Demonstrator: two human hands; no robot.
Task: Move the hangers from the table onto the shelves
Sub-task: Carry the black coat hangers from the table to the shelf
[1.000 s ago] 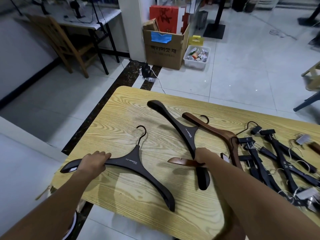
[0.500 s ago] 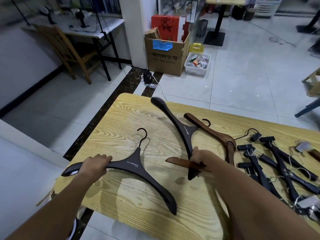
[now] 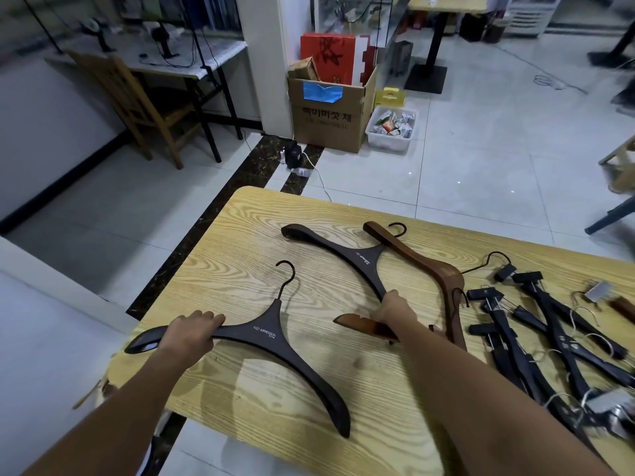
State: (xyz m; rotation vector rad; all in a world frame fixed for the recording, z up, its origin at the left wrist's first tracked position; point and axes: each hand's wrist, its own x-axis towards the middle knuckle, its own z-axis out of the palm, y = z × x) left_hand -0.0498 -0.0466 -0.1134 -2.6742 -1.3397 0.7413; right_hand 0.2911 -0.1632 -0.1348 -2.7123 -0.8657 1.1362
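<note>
- Two bare hands are on wide-shouldered hangers lying on the pale yellow wood-grain counter (image 3: 240,214).
- The left hand (image 3: 190,333) grips the left arm of the near dark-brown wooden coat hanger with the black hook (image 3: 275,338); its fingers (image 3: 209,317) curl over the top of that arm. The hanger lies flat near the counter's front left corner, hook pointing away from the person, its other arm running toward the near edge.
- The right hand (image 3: 395,309) is closed around the lower arm of the second dark-brown coat hanger (image 3: 357,257), which lies farther back, slanting from upper left down to the hand. The same hand also covers the end of a reddish-brown wooden piece (image 3: 364,324) jutting out to the left; I cannot tell whether it is gripped as well.
- Beside and partly under the second dark hanger lies a reddish-brown wooden coat hanger (image 3: 422,266), its black hook showing at the far end.
- To the right, a loose heap of black clip-type trouser hangers with metal hooks (image 3: 549,324) lies crisscrossed on the counter, reaching the right border of the view.
- Beyond the counter, on the tiled floor, stand a brown cardboard box with a blue label (image 3: 330,111) and a clear plastic tub of small packets (image 3: 391,127).
</note>
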